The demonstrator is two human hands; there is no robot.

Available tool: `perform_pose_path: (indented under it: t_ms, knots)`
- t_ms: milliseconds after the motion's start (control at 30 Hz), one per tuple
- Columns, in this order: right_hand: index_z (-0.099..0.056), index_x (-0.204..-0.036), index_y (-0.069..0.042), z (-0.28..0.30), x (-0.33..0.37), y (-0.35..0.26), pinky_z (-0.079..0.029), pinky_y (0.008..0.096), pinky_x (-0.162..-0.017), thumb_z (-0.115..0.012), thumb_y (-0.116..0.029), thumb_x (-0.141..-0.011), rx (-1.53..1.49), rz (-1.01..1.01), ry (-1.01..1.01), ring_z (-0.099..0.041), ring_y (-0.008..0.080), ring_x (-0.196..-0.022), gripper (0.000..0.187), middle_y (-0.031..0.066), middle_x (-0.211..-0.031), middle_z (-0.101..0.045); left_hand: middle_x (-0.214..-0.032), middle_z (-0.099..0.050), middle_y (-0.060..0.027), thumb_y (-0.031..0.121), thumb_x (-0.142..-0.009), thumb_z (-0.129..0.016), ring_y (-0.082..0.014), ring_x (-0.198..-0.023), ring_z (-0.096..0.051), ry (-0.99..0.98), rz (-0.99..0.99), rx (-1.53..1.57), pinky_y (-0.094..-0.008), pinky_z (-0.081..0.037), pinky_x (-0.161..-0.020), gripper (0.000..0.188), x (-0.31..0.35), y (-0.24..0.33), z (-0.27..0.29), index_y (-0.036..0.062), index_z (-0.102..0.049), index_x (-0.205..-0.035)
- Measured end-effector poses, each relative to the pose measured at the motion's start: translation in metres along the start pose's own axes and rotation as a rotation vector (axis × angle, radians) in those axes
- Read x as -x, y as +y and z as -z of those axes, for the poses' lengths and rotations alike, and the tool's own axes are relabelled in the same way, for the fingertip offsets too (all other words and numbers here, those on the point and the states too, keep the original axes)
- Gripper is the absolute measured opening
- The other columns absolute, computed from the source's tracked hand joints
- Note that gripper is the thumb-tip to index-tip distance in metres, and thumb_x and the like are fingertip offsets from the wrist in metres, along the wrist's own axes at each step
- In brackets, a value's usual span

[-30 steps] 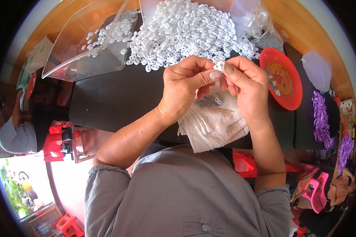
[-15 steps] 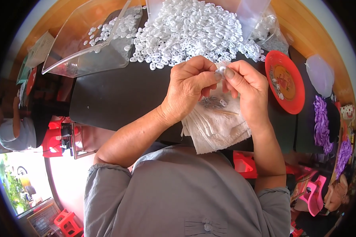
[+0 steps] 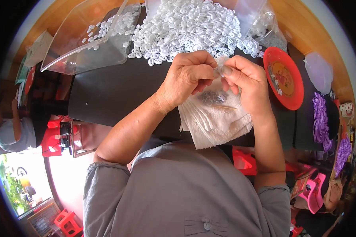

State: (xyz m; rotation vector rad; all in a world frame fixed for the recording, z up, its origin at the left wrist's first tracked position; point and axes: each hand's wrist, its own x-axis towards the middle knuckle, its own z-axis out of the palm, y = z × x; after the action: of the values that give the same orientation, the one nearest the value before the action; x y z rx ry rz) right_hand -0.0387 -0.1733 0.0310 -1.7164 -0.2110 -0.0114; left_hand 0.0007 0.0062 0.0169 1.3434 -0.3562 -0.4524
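My left hand point(image 3: 190, 77) and my right hand point(image 3: 249, 87) meet over a folded cream cloth point(image 3: 215, 128). Thumbs and fingers of both are pinched around one small white plastic piece point(image 3: 220, 71), mostly covered by the fingertips. Beneath my hands, a little heap of thin metal pins or wires point(image 3: 211, 96) lies on the cloth beside a slim wooden stick point(image 3: 227, 107). Just beyond, a large pile of white oval two-holed pieces point(image 3: 190, 31) spreads over the dark table point(image 3: 106, 96).
At the far left a clear plastic bin point(image 3: 69, 61) lies tipped with white pieces in it. A red plate point(image 3: 294, 98) with several small pieces stands to the right. Behind it is a clear bag point(image 3: 275, 37); purple strands point(image 3: 321, 122) hang farther right. Another person point(image 3: 17, 132) is at left.
Both hands stay pinched together in nearly the same place. The fingertips have shifted slightly and now cover more of the white piece.
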Motion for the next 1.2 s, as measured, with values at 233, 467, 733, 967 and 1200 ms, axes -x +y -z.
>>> perform_pose_path:
  t_ms: [233, 467, 733, 967, 1200]
  knots:
    - [-0.061, -0.085, 0.000, 0.000, -0.001, 0.001, -0.031, 0.0187, -0.051, -0.058, -0.019, -0.094, 0.008, 0.004, -0.039, -0.042, 0.0039, -0.054, 0.022, -0.0009, -0.063, -0.051, -0.059, -0.051, -0.0015, 0.016, -0.081, -0.065, -0.0075, -0.047, -0.045, -0.058, -0.048, -0.082, -0.0223, -0.033, -0.042, 0.016, 0.000, 0.002, 0.003, 0.0005, -0.061, -0.081]
    - [-0.063, -0.087, -0.001, -0.002, -0.002, 0.002, -0.031, 0.0184, -0.052, -0.058, -0.019, -0.095, 0.080, 0.053, 0.092, -0.042, 0.0037, -0.055, 0.020, -0.0012, -0.064, -0.053, -0.063, -0.057, -0.0018, 0.016, -0.087, -0.063, -0.0062, -0.050, -0.049, 0.047, -0.064, -0.069, -0.0199, -0.036, -0.043, 0.016, 0.001, -0.002, -0.004, 0.0013, -0.063, -0.084]
    - [-0.062, -0.085, -0.001, -0.004, -0.002, 0.004, -0.031, 0.0195, -0.048, -0.060, -0.016, -0.093, 0.099, 0.063, 0.113, -0.042, 0.0029, -0.055, 0.017, -0.0030, -0.062, -0.050, -0.064, -0.058, -0.0017, 0.016, -0.088, -0.061, -0.0058, -0.051, -0.050, 0.054, -0.073, -0.072, -0.0199, -0.037, -0.044, 0.015, 0.004, -0.003, -0.007, 0.0011, -0.062, -0.084]
    - [-0.062, -0.087, 0.001, 0.002, -0.002, -0.002, -0.032, 0.0200, -0.051, -0.056, -0.020, -0.095, -0.025, -0.045, -0.007, -0.045, 0.0070, -0.054, 0.023, -0.0004, -0.062, -0.051, -0.061, -0.054, -0.0016, 0.012, -0.084, -0.059, -0.0072, -0.050, -0.048, -0.003, -0.069, -0.061, -0.0215, -0.036, -0.045, 0.013, 0.005, -0.003, -0.004, -0.0004, -0.061, -0.084]
    - [-0.063, -0.089, 0.002, 0.014, -0.008, 0.002, -0.033, 0.0203, -0.052, -0.059, -0.021, -0.095, -0.043, 0.058, 0.157, -0.045, 0.0086, -0.053, 0.024, 0.0001, -0.062, -0.051, -0.064, -0.057, -0.0057, 0.013, -0.087, -0.062, -0.0099, -0.049, -0.049, 0.122, -0.047, 0.186, -0.0232, -0.037, -0.042, 0.015, 0.002, -0.010, -0.007, -0.0013, -0.059, -0.083]
